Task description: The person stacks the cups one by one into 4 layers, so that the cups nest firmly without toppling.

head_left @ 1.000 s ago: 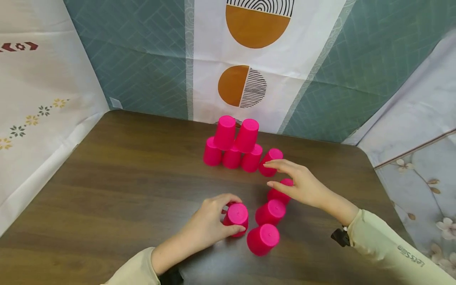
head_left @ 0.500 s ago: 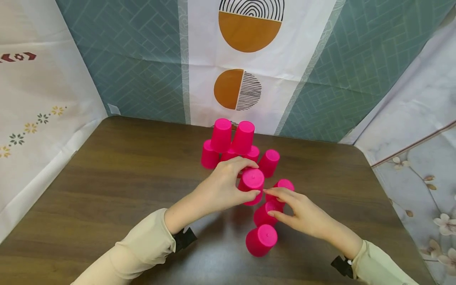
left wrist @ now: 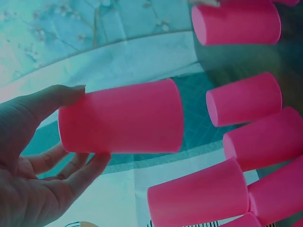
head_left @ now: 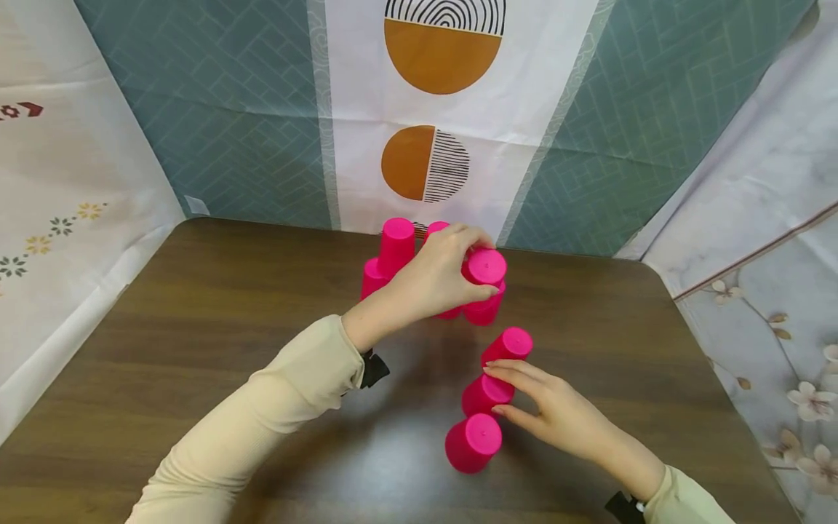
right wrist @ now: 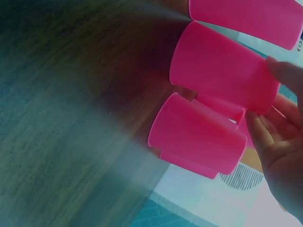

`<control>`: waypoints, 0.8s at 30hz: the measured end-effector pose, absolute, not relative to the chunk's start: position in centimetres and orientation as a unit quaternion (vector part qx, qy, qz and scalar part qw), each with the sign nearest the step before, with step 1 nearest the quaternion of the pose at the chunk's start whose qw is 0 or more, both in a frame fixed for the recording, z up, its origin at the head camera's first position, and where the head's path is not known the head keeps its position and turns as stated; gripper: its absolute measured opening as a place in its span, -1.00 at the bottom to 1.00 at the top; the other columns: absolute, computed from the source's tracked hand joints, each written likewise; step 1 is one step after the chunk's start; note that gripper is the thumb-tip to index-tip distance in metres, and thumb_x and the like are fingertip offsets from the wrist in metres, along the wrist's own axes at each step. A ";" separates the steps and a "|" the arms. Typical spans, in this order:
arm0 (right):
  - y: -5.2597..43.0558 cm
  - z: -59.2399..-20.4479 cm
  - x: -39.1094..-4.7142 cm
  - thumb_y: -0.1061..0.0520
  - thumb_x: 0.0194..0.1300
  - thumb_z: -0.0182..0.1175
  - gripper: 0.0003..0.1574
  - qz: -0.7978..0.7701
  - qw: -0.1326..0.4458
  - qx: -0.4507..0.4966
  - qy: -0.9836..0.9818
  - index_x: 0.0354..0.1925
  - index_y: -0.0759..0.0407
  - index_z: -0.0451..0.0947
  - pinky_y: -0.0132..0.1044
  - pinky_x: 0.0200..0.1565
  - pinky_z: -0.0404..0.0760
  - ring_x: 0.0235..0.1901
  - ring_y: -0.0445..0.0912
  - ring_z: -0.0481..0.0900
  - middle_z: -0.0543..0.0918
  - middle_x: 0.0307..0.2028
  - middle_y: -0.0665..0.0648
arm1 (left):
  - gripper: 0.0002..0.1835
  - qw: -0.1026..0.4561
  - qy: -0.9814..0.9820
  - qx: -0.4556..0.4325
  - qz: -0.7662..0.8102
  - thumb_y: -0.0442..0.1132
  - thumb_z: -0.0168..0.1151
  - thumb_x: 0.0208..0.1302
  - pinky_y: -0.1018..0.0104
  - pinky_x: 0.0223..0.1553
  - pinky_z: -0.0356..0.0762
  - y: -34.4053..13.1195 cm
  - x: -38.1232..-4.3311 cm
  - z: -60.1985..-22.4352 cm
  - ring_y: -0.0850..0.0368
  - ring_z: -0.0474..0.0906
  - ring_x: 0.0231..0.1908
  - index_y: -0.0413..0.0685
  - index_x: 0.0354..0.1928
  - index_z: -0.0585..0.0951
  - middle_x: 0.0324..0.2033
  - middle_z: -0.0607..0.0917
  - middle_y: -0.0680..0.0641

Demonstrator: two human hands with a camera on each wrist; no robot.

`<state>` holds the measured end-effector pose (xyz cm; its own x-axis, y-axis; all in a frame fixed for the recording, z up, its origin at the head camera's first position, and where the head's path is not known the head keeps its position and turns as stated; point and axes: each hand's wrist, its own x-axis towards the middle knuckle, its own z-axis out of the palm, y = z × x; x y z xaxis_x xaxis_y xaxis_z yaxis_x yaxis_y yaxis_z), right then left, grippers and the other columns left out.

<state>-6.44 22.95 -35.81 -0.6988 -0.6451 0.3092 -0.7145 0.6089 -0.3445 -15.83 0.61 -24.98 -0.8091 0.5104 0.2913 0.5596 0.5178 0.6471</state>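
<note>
In the head view my left hand [head_left: 439, 276] grips an upside-down pink plastic cup [head_left: 487, 268] near its closed end. The held cup is above the right end of the back row, overlapping a standing cup [head_left: 483, 311]; the left wrist view shows the thumb and fingers on opposite sides of the held cup [left wrist: 120, 118]. My right hand [head_left: 556, 407] pinches the middle cup [head_left: 486, 394] of three front cups, its fingertips near the top. In the right wrist view thumb and fingers touch this cup [right wrist: 225, 68]. The left hand hides part of the back stack.
Two pink cups, one at upper left [head_left: 397, 244] and one partly hidden [head_left: 437, 227], sit atop the back row. Front cups stand beyond [head_left: 509, 345] and nearer [head_left: 473, 444] the right hand. The brown table [head_left: 229, 327] meets a patterned cloth backdrop [head_left: 262, 145].
My left hand has lifted its cup from the front and carried it away from me to the back row. The right hand has come nearer, from beside the far cups to the middle front cup.
</note>
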 end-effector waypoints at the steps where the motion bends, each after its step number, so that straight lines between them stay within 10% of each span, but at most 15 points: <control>1: 23.0 -35.9 -6.5 0.10 -0.06 0.46 -0.25 0.222 0.086 0.383 -0.892 0.14 0.12 0.46 -0.55 0.04 0.43 0.00 -0.15 0.56 0.53 0.06 -0.02 | -0.44 0.031 -0.873 -0.308 -0.378 -0.15 0.47 -0.07 0.43 -0.18 0.51 0.9 -16.3 -24.9 0.18 0.46 -0.11 -0.11 0.01 0.51 -0.10 0.54 -0.02; 24: 22.8 -36.1 -7.0 0.16 -0.16 0.51 -0.26 0.220 0.087 0.389 -0.890 0.06 0.14 0.47 -0.34 -0.11 0.59 -0.08 -0.15 0.58 0.53 0.01 0.02 | -0.47 0.010 -0.905 -0.286 -0.315 -0.17 0.34 0.05 0.40 -0.16 0.51 5.0 -21.0 -26.9 0.11 0.47 -0.14 -0.18 0.06 0.42 -0.10 0.49 -0.11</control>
<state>-7.05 22.83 -36.05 -0.6827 -0.6540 0.3259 -0.7305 0.6005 -0.3252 -20.95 4.96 -26.85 -0.8358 0.5118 0.1985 0.5246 0.6381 0.5636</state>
